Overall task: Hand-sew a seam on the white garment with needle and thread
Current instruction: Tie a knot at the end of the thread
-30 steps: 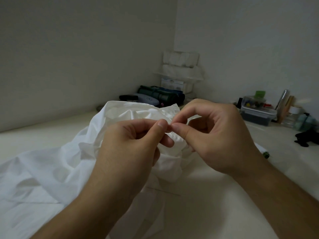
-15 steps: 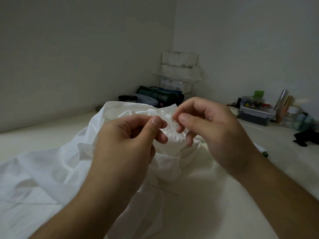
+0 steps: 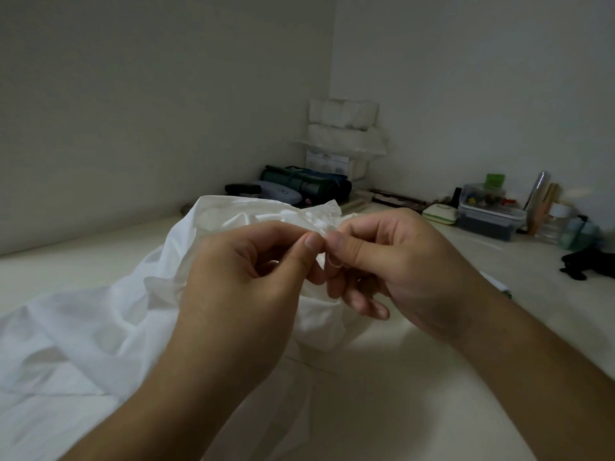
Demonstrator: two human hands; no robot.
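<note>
White garment (image 3: 109, 324) heaped along the tabletop's left edge, its raised fold pinched by left hand (image 3: 246, 287) and right hand (image 3: 396, 261), thumbs touching; needle not discernible, so a pricked thumb or snagged thread loop (image 3: 334, 262) seems likely.

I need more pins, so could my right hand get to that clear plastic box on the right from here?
Probably yes: the right hand has bare table between it and the clear box, but it pinches the white garment.

White garment (image 3: 100, 314); dark green roll (image 3: 299, 183); cream table (image 3: 416, 410).
</note>
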